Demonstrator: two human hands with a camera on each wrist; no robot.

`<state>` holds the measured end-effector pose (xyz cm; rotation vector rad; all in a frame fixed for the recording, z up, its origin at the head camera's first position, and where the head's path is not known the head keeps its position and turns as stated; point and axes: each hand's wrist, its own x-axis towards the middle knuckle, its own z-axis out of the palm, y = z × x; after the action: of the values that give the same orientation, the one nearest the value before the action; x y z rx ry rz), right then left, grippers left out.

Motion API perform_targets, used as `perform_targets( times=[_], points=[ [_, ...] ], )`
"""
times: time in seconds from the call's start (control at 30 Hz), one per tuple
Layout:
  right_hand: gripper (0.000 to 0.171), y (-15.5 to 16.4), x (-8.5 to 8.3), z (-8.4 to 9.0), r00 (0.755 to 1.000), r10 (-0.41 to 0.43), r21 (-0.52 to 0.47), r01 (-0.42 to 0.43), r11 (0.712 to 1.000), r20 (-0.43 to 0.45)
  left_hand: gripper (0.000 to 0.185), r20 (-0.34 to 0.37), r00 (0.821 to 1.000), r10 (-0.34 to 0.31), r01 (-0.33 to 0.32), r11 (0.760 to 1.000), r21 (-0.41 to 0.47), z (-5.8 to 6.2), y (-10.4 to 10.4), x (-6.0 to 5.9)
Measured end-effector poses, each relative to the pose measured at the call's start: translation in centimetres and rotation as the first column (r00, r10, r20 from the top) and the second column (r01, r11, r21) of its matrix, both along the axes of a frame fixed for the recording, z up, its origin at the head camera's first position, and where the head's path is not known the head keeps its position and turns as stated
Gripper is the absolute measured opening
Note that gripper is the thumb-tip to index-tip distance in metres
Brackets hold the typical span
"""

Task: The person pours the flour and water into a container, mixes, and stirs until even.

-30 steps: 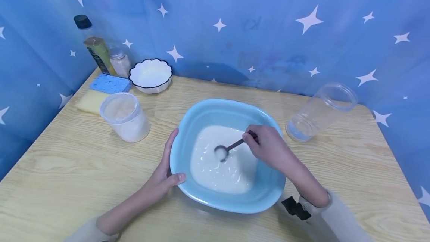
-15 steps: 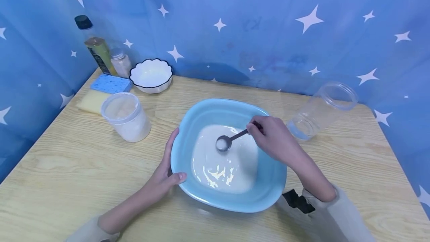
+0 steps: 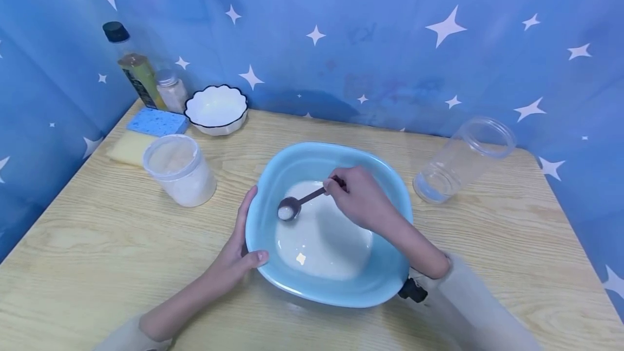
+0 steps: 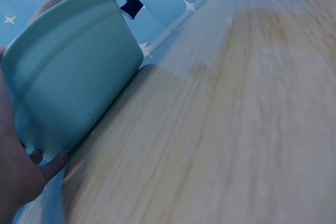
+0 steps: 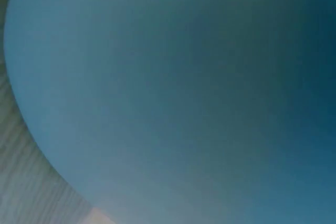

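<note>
A light blue plastic basin (image 3: 341, 299) stands on the table with a glossy white liquid (image 3: 326, 248) in it. At its left side my left hand (image 3: 236, 256) holds the basin, thumb on the rim and fingers along the outer wall. In the left wrist view, that hand's fingertips (image 4: 52, 166) lie low against the basin's wall. My right hand (image 3: 363, 199) pinches the handle of a small dark spoon (image 3: 306, 197) above the basin. The spoon's round bowl is at the liquid's left edge, with white in it. A blurred blue basin wall (image 5: 131, 87) fills most of the right wrist view.
Left of the basin is a white tub (image 3: 182, 175). Behind it are a yellow sponge (image 3: 129, 147), a blue sponge (image 3: 158, 122), an oil bottle (image 3: 138, 75), a small jar (image 3: 171, 91) and a scalloped bowl (image 3: 216, 110). A clear plastic cup (image 3: 455, 164) stands at right.
My right hand has moved left with the spoon, whose bowl has gone from the liquid's middle to its left edge. The left hand stays on the basin.
</note>
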<state>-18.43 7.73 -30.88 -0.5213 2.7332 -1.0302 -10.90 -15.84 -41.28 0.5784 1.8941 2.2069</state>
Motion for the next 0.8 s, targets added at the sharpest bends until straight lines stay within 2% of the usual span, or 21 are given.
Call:
perform_targets(
  times=[0.33,0.53,0.63,0.8],
  points=[
    [0.022,-0.5,0.5,-0.9,0.997,0.066,0.006,-0.066,0.998,-0.027,0.091,-0.011,1.0,0.008,-0.008,1.0,-0.005,0.0,0.2,0.2],
    [0.021,0.1,0.5,-1.2,0.997,0.041,0.063,-0.037,0.997,-0.063,0.091,-0.001,1.0,0.008,-0.008,0.999,-0.031,0.1,0.3,0.2],
    [0.022,0.2,0.5,-0.9,0.995,0.084,0.077,-0.08,0.994,-0.054,0.091,0.003,1.0,0.01,-0.01,1.0,-0.019,0.2,0.2,0.2],
    [0.025,0.3,0.4,-0.4,0.99,0.134,0.114,-0.129,0.985,-0.037,0.091,-0.004,0.999,0.035,-0.035,0.998,-0.059,0.2,0.1,0.3]
  ],
)
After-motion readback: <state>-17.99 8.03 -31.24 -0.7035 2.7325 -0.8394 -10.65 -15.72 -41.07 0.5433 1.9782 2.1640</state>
